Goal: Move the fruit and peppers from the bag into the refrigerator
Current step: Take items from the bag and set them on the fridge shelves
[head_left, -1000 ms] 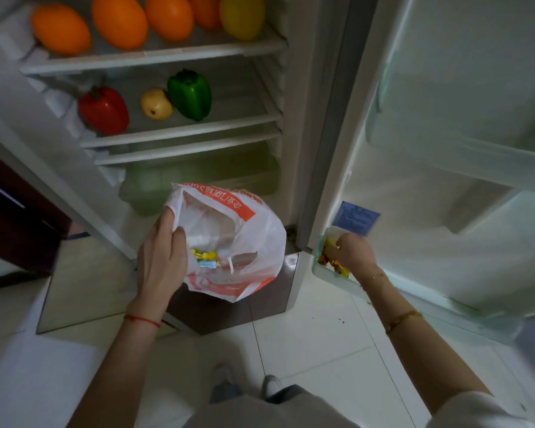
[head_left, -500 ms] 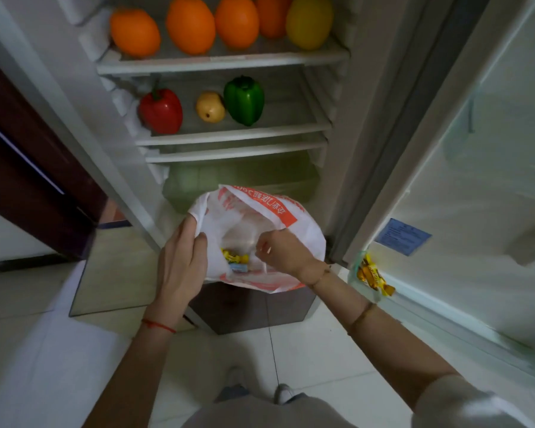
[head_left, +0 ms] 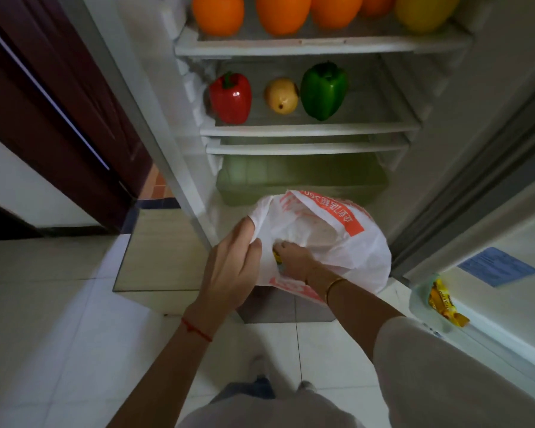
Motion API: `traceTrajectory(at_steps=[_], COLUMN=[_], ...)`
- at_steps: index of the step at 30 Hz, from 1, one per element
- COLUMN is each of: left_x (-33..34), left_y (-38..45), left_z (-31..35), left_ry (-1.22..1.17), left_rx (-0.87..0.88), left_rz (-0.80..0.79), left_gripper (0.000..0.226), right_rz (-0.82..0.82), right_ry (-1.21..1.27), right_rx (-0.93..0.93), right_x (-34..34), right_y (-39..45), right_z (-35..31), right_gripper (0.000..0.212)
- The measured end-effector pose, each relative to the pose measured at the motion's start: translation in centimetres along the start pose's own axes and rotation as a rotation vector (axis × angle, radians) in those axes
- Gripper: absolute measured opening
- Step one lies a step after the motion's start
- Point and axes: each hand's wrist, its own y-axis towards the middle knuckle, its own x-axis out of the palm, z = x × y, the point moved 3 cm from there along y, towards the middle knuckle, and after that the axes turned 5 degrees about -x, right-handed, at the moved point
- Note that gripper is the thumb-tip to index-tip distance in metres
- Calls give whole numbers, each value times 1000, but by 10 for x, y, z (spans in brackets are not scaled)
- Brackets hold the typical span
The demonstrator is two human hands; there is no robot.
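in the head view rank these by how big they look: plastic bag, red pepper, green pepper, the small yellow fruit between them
1. plastic bag, though it is nearest the camera
2. red pepper and green pepper: they look about alike, so no ranking
3. small yellow fruit

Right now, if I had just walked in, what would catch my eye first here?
Probably the bright produce in the open refrigerator: a red pepper, a small yellow fruit and a green pepper side by side on the middle shelf, with oranges on the shelf above. Below them, the left hand holds open a white and orange bag while the right hand reaches inside it.
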Motion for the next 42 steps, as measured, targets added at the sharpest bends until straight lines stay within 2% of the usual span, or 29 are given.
traceTrajectory(at_steps=[7,11,15,20,23,29,34,42], left_x=[-5,-6,-5,1,5,18,31,64], left_y=[10,15,18,20,19,25,27,17], left_z=[-8,-9,-9,-8,4,25,35,62], left_ry=[-6,-7,-2,-40,-41,31,72,144], left_rx=[5,17,70,86,103,119,147,251], left_rz=[-15,-32,-41,-76,-82,-74,-69,-79], left_gripper=[44,47,46,45,43,48,51,49], right_rz=[-5,-15,-18,64,151,327,425,591], right_ry=[-138,-165,-145,81,285,687,775,774], right_rx=[-41,-29,14,165,280,342,361,472], right_x=[13,11,14,-2,-20,-62,-83,-92], right_y=[7,8,6,-5,-22,-78,-129,-208], right_z=[-3,2,7,13,18,17,21,49], right_gripper=[55,52,59,66,57,34,21,26])
